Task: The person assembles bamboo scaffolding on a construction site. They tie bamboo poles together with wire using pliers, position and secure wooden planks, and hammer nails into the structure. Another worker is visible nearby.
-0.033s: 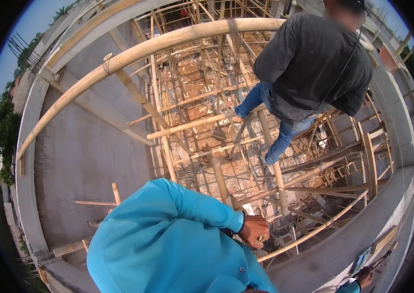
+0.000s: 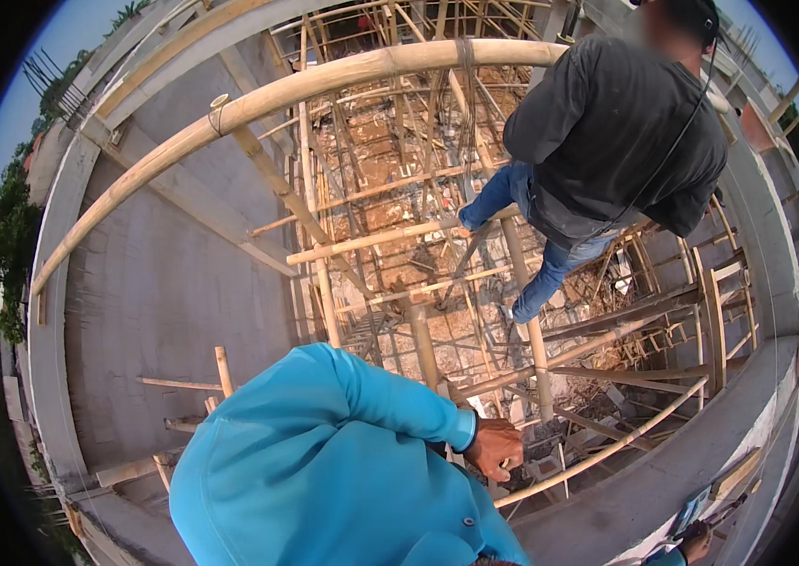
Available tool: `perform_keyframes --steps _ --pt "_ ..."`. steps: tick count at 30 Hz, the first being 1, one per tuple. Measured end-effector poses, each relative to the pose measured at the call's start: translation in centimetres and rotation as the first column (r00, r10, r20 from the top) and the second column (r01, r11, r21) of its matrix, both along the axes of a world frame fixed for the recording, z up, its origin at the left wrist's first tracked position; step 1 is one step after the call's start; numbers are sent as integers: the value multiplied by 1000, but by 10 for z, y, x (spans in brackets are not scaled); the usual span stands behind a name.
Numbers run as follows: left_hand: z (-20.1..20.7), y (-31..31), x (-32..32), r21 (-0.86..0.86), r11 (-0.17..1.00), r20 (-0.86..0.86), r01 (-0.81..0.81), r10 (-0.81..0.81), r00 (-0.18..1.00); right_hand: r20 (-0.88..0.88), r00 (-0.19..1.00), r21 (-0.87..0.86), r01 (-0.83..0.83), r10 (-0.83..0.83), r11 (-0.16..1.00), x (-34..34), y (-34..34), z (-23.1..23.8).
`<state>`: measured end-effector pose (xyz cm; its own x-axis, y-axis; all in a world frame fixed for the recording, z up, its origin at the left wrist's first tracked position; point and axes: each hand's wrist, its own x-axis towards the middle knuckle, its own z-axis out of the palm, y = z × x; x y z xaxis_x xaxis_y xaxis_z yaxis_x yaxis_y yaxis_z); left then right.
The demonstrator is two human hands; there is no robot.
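Observation:
My left hand (image 2: 496, 450) is at the end of a blue sleeve, low in the middle of the view. Its fingers are curled closed; whatever they may hold is hidden. A curved bamboo pole (image 2: 598, 455) runs just beside it. At the lower right, my right hand (image 2: 698, 542) is partly cut off by the dark rim. It is closed around a slim dark tool (image 2: 728, 510) whose kind I cannot make out. A small blue-grey flat object (image 2: 691, 507) lies close to that hand, by the grey concrete ledge (image 2: 598, 528).
Another person (image 2: 616, 132) in a dark top and jeans stands on bamboo scaffolding (image 2: 532, 330) ahead. A thick bamboo rail (image 2: 324, 83) arches across the front. Far below is brown rubble-strewn ground (image 2: 385, 226). A grey wall (image 2: 183, 311) stands at left, a concrete beam (image 2: 767, 226) at right.
The scaffolding and the other person sit slightly farther right in the picture. My right hand with the tool has shifted slightly left and down; my left hand stays closed in nearly the same place.

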<state>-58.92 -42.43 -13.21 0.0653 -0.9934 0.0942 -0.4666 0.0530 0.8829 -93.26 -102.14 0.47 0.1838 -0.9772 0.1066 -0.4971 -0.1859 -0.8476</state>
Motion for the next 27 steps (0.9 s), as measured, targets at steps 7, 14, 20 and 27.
perform_keyframes --steps 7,14,20,27 --pt "6 6 21 14 999 37 49 -50 998 222 966 193 -176 132 965 109 190 -14" --pt "4 6 20 56 998 30 32 -34 999 622 754 690 -655 211 307 184 354 -70" --pt "7 6 23 61 998 51 24 -27 998 608 661 598 -745 439 295 208 384 -55" --pt "4 2 24 136 990 -359 47 5 933 462 728 656 -665 507 357 202 393 -35"
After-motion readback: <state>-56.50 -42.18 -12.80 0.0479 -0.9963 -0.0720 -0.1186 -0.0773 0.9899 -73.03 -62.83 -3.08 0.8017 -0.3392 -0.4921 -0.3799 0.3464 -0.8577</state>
